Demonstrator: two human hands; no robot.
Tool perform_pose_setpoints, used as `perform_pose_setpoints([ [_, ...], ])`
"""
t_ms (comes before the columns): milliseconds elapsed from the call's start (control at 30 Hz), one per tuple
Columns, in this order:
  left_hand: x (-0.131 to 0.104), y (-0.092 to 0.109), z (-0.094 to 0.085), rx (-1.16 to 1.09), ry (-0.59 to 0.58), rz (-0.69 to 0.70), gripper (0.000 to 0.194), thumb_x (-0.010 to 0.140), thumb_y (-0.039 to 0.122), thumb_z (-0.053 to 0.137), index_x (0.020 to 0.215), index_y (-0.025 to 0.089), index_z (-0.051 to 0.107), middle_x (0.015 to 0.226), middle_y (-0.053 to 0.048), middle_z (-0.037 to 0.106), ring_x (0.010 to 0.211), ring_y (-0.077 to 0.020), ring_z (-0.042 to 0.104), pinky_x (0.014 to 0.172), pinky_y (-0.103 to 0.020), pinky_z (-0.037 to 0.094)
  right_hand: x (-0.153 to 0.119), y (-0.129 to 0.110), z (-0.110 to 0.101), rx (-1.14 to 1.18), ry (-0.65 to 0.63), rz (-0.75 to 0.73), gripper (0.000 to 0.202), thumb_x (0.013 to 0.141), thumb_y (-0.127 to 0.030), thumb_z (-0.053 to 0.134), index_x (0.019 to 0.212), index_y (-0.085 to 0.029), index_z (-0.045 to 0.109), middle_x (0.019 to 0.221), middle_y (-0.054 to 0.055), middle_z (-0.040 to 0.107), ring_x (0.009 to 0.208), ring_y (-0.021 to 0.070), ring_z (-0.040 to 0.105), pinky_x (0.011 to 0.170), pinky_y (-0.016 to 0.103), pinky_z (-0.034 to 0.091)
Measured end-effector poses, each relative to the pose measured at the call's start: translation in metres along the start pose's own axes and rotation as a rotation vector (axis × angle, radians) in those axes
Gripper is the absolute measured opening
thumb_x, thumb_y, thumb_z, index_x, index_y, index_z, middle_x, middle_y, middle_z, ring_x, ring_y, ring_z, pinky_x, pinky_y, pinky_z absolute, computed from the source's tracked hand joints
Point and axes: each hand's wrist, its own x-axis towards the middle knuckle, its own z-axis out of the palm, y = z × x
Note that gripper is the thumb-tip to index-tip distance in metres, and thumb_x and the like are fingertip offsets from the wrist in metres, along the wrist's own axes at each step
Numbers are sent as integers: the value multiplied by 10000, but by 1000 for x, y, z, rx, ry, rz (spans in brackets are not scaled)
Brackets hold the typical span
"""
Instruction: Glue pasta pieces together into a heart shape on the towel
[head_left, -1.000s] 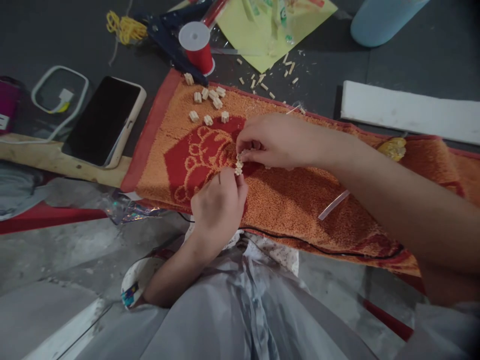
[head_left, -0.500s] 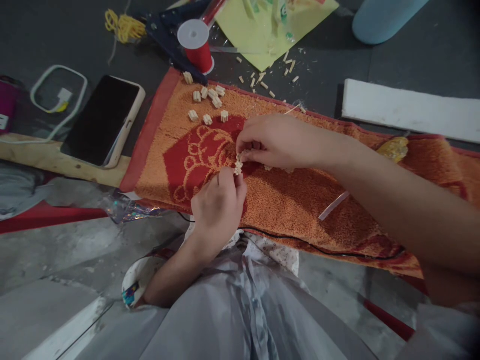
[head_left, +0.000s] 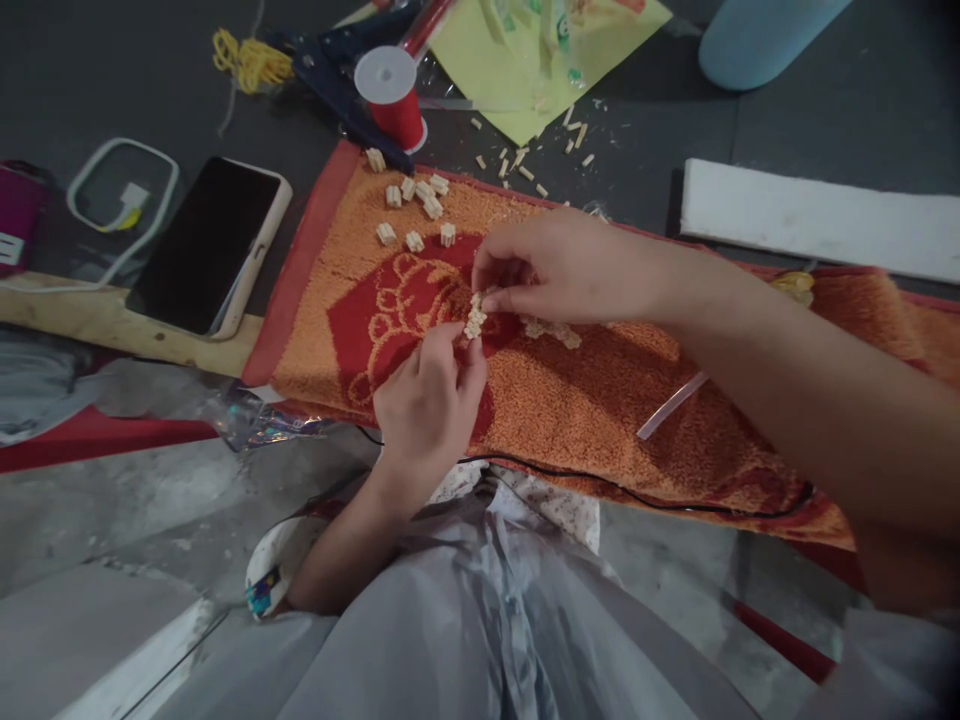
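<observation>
Between my two hands is a small cream-coloured beaded piece (head_left: 474, 320), held over the red patch of an orange towel (head_left: 570, 400). My left hand (head_left: 431, 400) pinches its lower end between thumb and fingers. At its upper end, my right hand (head_left: 540, 265) closes thumb and forefinger on it. A larger flat cream piece (head_left: 559, 332) lies on the towel just below my right hand, partly covered by it. Several small cream bundles (head_left: 431, 205) rest on the towel's upper left part.
A red thread spool (head_left: 394, 105) stands beside dark blue pliers (head_left: 330, 90). A phone (head_left: 206, 245) lies left, a white block (head_left: 817, 215) right. Yellow paper (head_left: 532, 60), cut bits (head_left: 525, 172) and a blue container (head_left: 761, 40) are at the back.
The small piece and my left hand have moved slightly left. My right hand has shifted up a little, uncovering more of the flat cream piece on the towel.
</observation>
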Motion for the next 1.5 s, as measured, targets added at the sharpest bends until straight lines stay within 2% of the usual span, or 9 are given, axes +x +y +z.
perform_pose_setpoints([
  [167,3,-4,-3,-132,36,-30,263,923,385,550,1089,206,646,603,36,608,577,-119,599,594,-241,399,-7,-5,-6,94,69,-35,177,870,-288,612,970,-178,706,903,39,730,793,160,635,694,283,450],
  [400,6,-5,-9,-575,-91,-174,246,861,402,618,951,180,670,531,78,454,445,-57,412,456,-199,319,-21,-10,-5,143,119,8,229,880,-362,619,1015,-200,705,944,57,737,818,190,658,699,318,495],
  [500,5,-4,-12,-737,-102,-206,238,847,385,625,928,165,667,537,68,462,446,-53,390,425,-187,297,-26,-12,-4,145,130,-27,209,880,-361,618,1005,-217,703,951,49,737,823,185,661,708,314,511],
  [600,3,-1,-15,-809,-85,-219,216,826,366,650,906,165,663,535,62,482,443,-51,396,415,-175,297,-29,-16,-5,155,134,-54,185,869,-364,627,963,-224,703,934,46,738,813,184,655,698,306,515],
  [800,-3,1,-24,-754,-22,-105,162,853,319,643,935,181,667,548,78,436,458,-42,407,435,-153,337,-42,-31,-9,102,156,-118,160,875,-380,606,910,-243,681,917,48,717,806,187,635,744,333,516],
  [933,-10,0,-31,-682,14,47,186,883,326,629,1002,189,671,567,79,483,473,-34,434,463,-139,365,-57,-45,-11,22,203,-175,170,903,-395,570,913,-258,671,940,49,702,852,193,637,787,347,508],
  [1067,-18,1,-37,-618,107,189,218,890,298,635,1084,201,654,607,77,545,494,-32,460,519,-142,412,-71,-58,-10,-14,274,-233,167,929,-350,547,945,-242,674,947,48,693,861,178,641,780,324,506],
  [1300,-26,7,-51,-556,126,244,185,893,290,628,1051,194,644,561,92,553,439,-24,446,491,-135,415,-87,-71,-7,-96,329,-207,188,938,-359,528,992,-281,691,977,46,679,909,197,646,800,346,510],
  [1500,-28,5,-61,-476,196,390,194,912,287,611,1096,234,644,601,73,630,461,-39,524,528,-141,477,-100,-82,1,-163,530,-369,144,922,-269,575,1000,-321,683,949,37,700,878,180,661,788,349,530],
])
